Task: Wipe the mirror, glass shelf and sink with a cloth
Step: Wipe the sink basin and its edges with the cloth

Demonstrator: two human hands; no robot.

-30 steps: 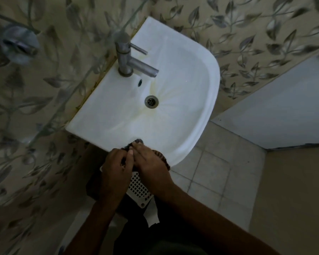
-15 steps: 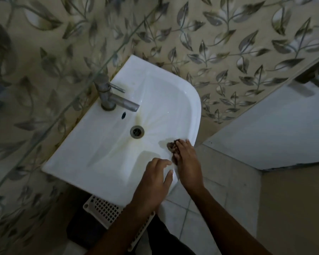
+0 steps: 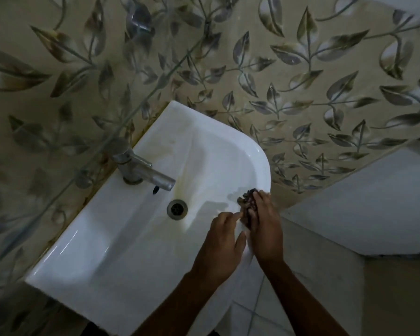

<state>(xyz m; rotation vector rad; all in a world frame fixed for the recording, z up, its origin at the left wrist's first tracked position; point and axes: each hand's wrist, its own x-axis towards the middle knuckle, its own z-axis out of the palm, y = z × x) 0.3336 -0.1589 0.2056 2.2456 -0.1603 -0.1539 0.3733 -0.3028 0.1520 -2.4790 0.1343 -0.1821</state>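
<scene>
We looked down on a white sink (image 3: 121,251) fixed against a wall (image 3: 301,69) tiled with a leaf pattern. Our right hand (image 3: 264,229) lay over the sink's right rim, its fingers (image 3: 258,202) curled and pressed together around a dark, bunched cloth (image 3: 246,204), which sat on the inner slope of the basin just inside that rim. Part of the cloth stuck out past the fingertips toward the drain (image 3: 177,208); the rest was hidden under the hand.

Our left hand (image 3: 222,246) hovered just beside the right one, over the front right part of the basin. Its fingers (image 3: 228,218) were loosely bent, the forefinger reaching toward the cloth and touching or nearly touching it; we could not tell which. The thumb stood apart from the others.

A metal tap (image 3: 141,169) stood at the back of the sink, its spout pointing over the drain. Yellowish staining ran from under the spout down to the drain. A faint glass edge crossed the wall on the left. Pale floor tiles (image 3: 277,311) showed below the sink.
</scene>
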